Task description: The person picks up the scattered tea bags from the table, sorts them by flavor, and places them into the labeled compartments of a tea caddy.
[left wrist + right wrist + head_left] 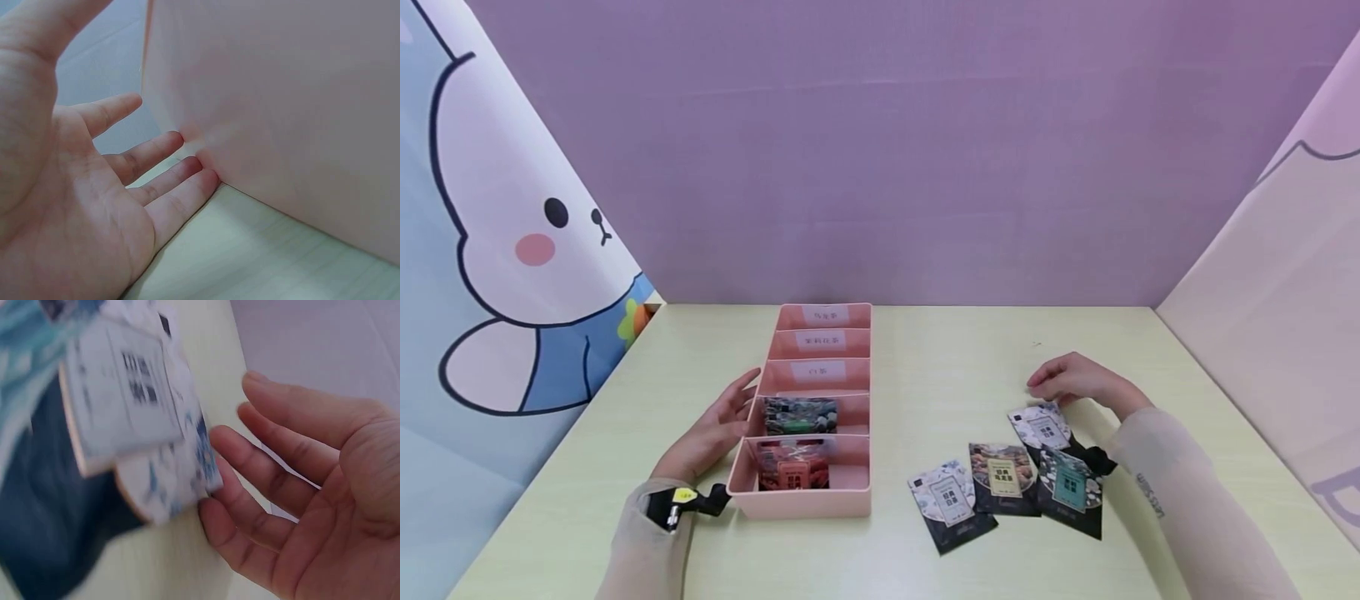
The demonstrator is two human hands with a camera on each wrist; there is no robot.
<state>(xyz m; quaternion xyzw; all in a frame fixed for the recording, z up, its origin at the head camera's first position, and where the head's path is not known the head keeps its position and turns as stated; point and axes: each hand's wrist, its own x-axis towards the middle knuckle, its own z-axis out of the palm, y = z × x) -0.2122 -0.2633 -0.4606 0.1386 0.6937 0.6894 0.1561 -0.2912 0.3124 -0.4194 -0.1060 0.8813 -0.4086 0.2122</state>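
With fingers spread and nearly straight, my left hand (711, 429) touches the left side of a pink divided box (797, 504); in the left wrist view the fingertips meet the pink wall (300, 125) low down by the table. My right hand (1086, 382) is at the far edge of a white patterned tea packet (1043, 427). In the right wrist view its loosely bent fingers lie beside that packet's edge (150, 412), with the thumb apart from it. A green-label packet (1071, 492) overlaps this packet. Left of them lie a yellow-label packet (1002, 479) and another white patterned packet (951, 504).
In the box's nearest compartment stands a red packet (793, 467), and the one behind holds a dark green packet (801, 415). White labels (818, 371) mark the farther compartments. A purple backdrop (910, 167) rises behind the pale table (955, 367).
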